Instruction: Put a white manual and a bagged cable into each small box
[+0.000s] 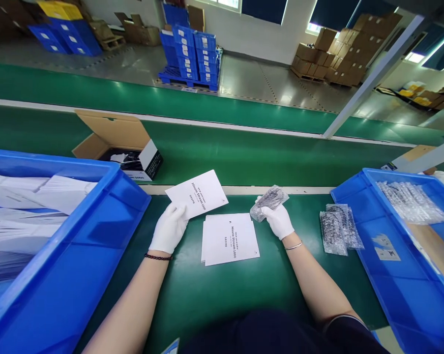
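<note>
My left hand, in a white glove, grips a white printed booklet by its lower left edge, fingers beneath it. Just below and to the right, a small stack of similar booklets lies on the green table. My right hand, also gloved, is closed on a bubble-wrapped packet with something dark inside. More bubble-wrapped packets lie farther right on the table. Beyond my left hand stands an open cardboard box with dark wrapped contents.
A blue bin full of white papers stands at left. Another blue bin at right holds bubble-wrapped packets and a cardboard divider. A green conveyor belt runs behind the table, with a slanted white post at right.
</note>
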A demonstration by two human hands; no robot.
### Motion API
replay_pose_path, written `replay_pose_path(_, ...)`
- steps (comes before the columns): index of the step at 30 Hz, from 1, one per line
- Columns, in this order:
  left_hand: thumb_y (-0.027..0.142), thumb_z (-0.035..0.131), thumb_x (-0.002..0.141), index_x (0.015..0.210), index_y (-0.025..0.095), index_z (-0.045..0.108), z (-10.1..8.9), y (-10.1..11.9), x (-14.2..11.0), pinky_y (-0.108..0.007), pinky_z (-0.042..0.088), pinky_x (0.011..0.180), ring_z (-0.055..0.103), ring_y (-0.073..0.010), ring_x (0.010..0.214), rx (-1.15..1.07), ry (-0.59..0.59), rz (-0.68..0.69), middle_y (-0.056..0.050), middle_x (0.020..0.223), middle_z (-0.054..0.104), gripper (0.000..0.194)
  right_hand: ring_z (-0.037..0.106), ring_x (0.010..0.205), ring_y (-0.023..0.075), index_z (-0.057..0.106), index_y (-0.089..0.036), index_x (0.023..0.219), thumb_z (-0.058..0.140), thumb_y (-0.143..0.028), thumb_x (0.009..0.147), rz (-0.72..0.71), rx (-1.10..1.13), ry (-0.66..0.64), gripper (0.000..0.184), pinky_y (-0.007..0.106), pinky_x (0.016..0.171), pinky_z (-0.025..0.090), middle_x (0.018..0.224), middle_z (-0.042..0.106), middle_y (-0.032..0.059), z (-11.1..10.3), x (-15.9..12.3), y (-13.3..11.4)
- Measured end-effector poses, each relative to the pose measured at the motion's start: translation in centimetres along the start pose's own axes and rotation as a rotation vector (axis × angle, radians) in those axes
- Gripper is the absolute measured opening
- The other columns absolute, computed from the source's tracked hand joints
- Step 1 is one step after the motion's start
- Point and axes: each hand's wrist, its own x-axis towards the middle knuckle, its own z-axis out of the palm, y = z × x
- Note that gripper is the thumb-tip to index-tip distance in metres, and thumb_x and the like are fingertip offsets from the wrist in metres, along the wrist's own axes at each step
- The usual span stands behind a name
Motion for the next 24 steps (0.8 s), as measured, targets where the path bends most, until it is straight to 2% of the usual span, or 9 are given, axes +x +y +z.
replay_pose_path(2, 0.025, 0.081, 0.07, 0.114, 0.016, 0.068, -0.2, -0.1, -0.1, -0.04, 0.045, 0.111, 0.054, -0.0289, 0.129, -0.026, 0.014, -0.003, -0.014, 0.136, 0.059, 0.046, 0.063, 0.117, 0.0314, 0.066, -0.017, 0.115, 0.069, -0.041, 0.071, -0.014, -0.068, 0.001, 0.05, 0.047, 0.105, 0.048, 0.123, 0.069, 0.0114, 0.1, -0.4, -0.5)
replay_pose_path(6, 0.025, 0.081, 0.07, 0.105, 0.014, 0.069, -0.6, 0.1, -0.2, -0.036, 0.053, 0.098, 0.062, -0.0281, 0.115, -0.112, 0.015, -0.029, -0.014, 0.119, 0.068, 0.039, 0.061, 0.12, 0.0343, 0.067, -0.013, 0.115, 0.059, -0.052, 0.078, -0.065, -0.531, 0.12, 0.054, 0.049, 0.107, 0.045, 0.122, 0.068, 0.015, 0.5, -0.7, -2.6)
replay_pose_path(8, 0.023, 0.079, 0.074, 0.104, 0.014, 0.069, -0.8, 0.4, -0.1, -0.033, 0.056, 0.087, 0.066, -0.0244, 0.101, -0.178, -0.001, -0.047, -0.012, 0.106, 0.07, 0.033, 0.062, 0.117, 0.0343, 0.064, -0.015, 0.121, 0.06, -0.051, 0.078, -0.089, -0.681, 0.081, 0.057, 0.049, 0.103, 0.047, 0.121, 0.069, 0.0139, 1.6, 0.1, -4.3)
replay_pose_path(10, 0.022, 0.075, 0.077, 0.103, 0.013, 0.069, -1.0, 0.7, -0.1, -0.027, 0.055, 0.07, 0.065, -0.0184, 0.079, -0.237, -0.004, -0.059, -0.008, 0.086, 0.068, 0.028, 0.064, 0.112, 0.0321, 0.062, -0.017, 0.124, 0.061, -0.047, 0.078, -0.136, -0.792, -0.03, 0.055, 0.047, 0.099, 0.05, 0.12, 0.069, 0.0117, 3.8, 1.3, -6.4)
replay_pose_path(13, 0.024, 0.073, 0.079, 0.097, 0.011, 0.07, -1.0, 1.1, -0.4, -0.021, 0.042, 0.049, 0.049, -0.0107, 0.052, -0.287, -0.022, -0.075, 0.0, 0.059, 0.052, 0.022, 0.064, 0.108, 0.0283, 0.062, -0.02, 0.125, 0.057, -0.038, 0.086, -0.315, -0.993, -0.22, 0.043, 0.042, 0.095, 0.051, 0.122, 0.067, 0.0087, 9.3, 3.8, -9.8)
replay_pose_path(16, 0.024, 0.073, 0.077, 0.095, 0.008, 0.071, -1.0, 1.4, -0.7, -0.021, 0.035, 0.046, 0.039, -0.0087, 0.047, -0.358, -0.089, -0.098, 0.003, 0.052, 0.041, 0.024, 0.06, 0.111, 0.0267, 0.064, -0.023, 0.124, 0.047, -0.025, 0.094, -0.626, -1.194, -0.471, 0.035, 0.04, 0.097, 0.048, 0.122, 0.065, 0.0078, 16.5, 7.0, -12.7)
replay_pose_path(18, 0.022, 0.073, 0.075, 0.096, 0.007, 0.071, -1.1, 1.5, -0.8, -0.021, 0.033, 0.046, 0.037, -0.0088, 0.046, -0.39, -0.14, -0.1, 0.003, 0.051, 0.039, 0.026, 0.06, 0.109, 0.0277, 0.063, -0.022, 0.124, 0.044, -0.022, 0.095, -0.769, -1.3, -0.518, 0.034, 0.041, 0.095, 0.049, 0.12, 0.063, 0.0104, 21.6, 9.4, -13.9)
replay_pose_path(21, 0.021, 0.068, 0.078, 0.097, 0.006, 0.071, -1.4, 1.5, -0.7, -0.022, 0.031, 0.047, 0.035, -0.0094, 0.045, -0.414, -0.197, -0.094, 0.003, 0.05, 0.036, 0.024, 0.061, 0.104, 0.0295, 0.058, -0.019, 0.128, 0.043, -0.018, 0.095, -0.815, -1.389, -0.52, 0.036, 0.042, 0.087, 0.051, 0.12, 0.062, 0.0133, 28.9, 12.9, -14.6)
replay_pose_path(24, 0.022, 0.064, 0.081, 0.096, 0.006, 0.072, -1.8, 1.4, -0.4, -0.024, 0.03, 0.047, 0.036, -0.0104, 0.043, -0.44, -0.231, -0.091, 0.003, 0.049, 0.035, 0.023, 0.061, 0.105, 0.03, 0.051, -0.013, 0.131, 0.045, -0.018, 0.095, -0.673, -1.424, -0.529, 0.037, 0.041, 0.086, 0.051, 0.12, 0.063, 0.0157, 34.1, 15.4, -13.7)
